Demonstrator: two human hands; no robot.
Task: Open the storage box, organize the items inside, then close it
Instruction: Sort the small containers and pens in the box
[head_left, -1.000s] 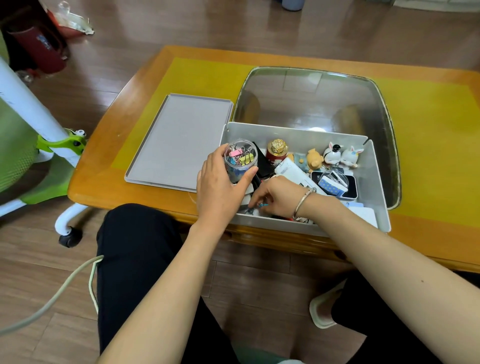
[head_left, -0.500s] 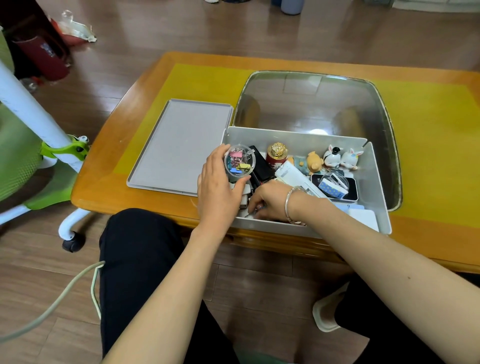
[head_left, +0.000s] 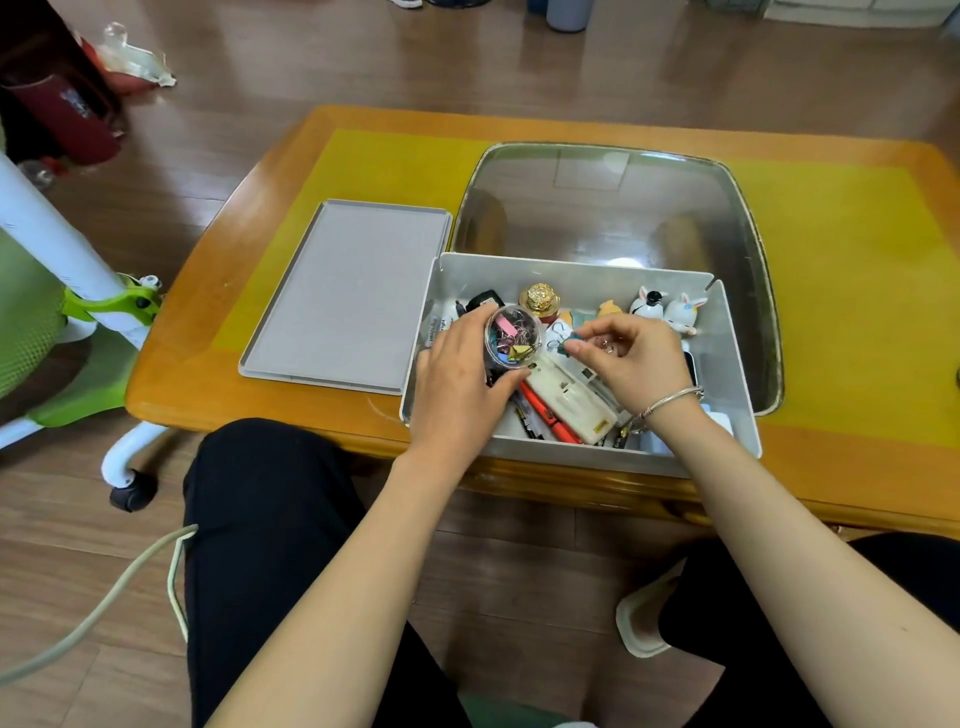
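An open grey storage box (head_left: 731, 364) stands at the table's near edge, its flat grey lid (head_left: 348, 293) lying beside it on the left. My left hand (head_left: 457, 379) grips a clear round tub of coloured binder clips (head_left: 511, 338) over the box's left part. My right hand (head_left: 631, 364) is raised just right of the tub and pinches a small teal binder clip (head_left: 574, 345). Inside lie a white rectangular device (head_left: 569, 397), orange pens (head_left: 545, 413), a gold-topped jar (head_left: 540, 299) and small figurines (head_left: 667, 309).
The box sits on an orange wooden table (head_left: 218, 291) with a yellow mat and a glass panel (head_left: 613, 208) behind it. A green and white chair (head_left: 78, 312) stands at the left. My knees are under the table's near edge.
My right hand came up out of the box's front with a teal clip and moved beside the tub. My left hand still holds the tub, now a little further right.
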